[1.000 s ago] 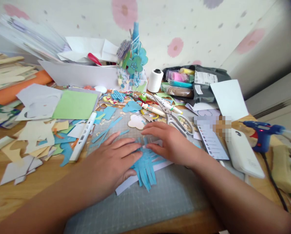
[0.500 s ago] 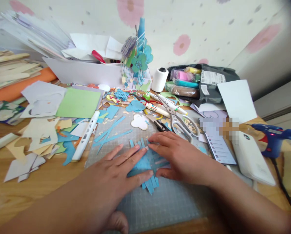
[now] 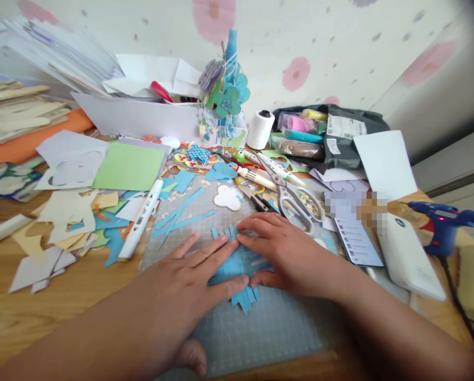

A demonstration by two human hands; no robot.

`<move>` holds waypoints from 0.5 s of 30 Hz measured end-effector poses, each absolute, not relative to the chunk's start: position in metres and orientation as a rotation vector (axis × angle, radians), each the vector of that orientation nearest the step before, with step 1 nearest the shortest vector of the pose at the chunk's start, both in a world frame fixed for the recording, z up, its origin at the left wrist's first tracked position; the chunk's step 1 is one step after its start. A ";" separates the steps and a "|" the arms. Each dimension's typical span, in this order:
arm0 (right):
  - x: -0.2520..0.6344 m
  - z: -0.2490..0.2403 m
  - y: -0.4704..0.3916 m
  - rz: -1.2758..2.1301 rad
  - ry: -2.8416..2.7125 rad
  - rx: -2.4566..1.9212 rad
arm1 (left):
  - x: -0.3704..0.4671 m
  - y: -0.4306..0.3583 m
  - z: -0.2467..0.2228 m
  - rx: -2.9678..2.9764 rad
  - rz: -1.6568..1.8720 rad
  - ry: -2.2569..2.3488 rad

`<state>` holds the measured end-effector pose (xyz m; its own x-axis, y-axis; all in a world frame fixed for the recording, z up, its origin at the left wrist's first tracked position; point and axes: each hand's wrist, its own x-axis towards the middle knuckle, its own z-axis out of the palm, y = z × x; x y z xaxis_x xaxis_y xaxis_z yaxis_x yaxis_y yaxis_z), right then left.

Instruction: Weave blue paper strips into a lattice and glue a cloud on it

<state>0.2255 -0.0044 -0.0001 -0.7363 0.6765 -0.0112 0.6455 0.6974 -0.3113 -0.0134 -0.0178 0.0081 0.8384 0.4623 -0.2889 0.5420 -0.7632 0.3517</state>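
A patch of crossed blue paper strips (image 3: 234,264) lies on the grey cutting mat (image 3: 268,328). My left hand (image 3: 197,280) rests on its left part, fingers spread and flat. From the right, my right hand (image 3: 280,254) touches the strips, its fingers bent a little and apart, thumb at the lower edge. The middle of the patch shows between the hands; the rest is under the fingers. Several loose blue strips (image 3: 177,214) lie behind my left hand. Behind the patch is a white cloud-shaped cutout (image 3: 227,197).
Scissors (image 3: 288,196) and a cutter (image 3: 256,200) lie behind my right hand. A white marker (image 3: 141,219) and paper scraps (image 3: 68,217) are at left. At right are a phone (image 3: 358,233), a white device (image 3: 409,256) and a blue glue gun (image 3: 443,219).
My right hand has shifted slightly left over the strips. My left hand has hardly moved.
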 end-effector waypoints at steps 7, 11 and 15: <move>0.224 0.000 -0.005 0.432 -2.803 -1.078 | -0.014 -0.018 0.011 2.619 -0.282 0.747; 0.223 0.001 -0.006 0.425 -2.784 -1.084 | -0.014 -0.018 0.012 2.642 -0.283 0.748; 0.226 0.001 -0.005 0.456 -2.778 -1.069 | -0.016 -0.017 0.010 2.673 -0.226 0.758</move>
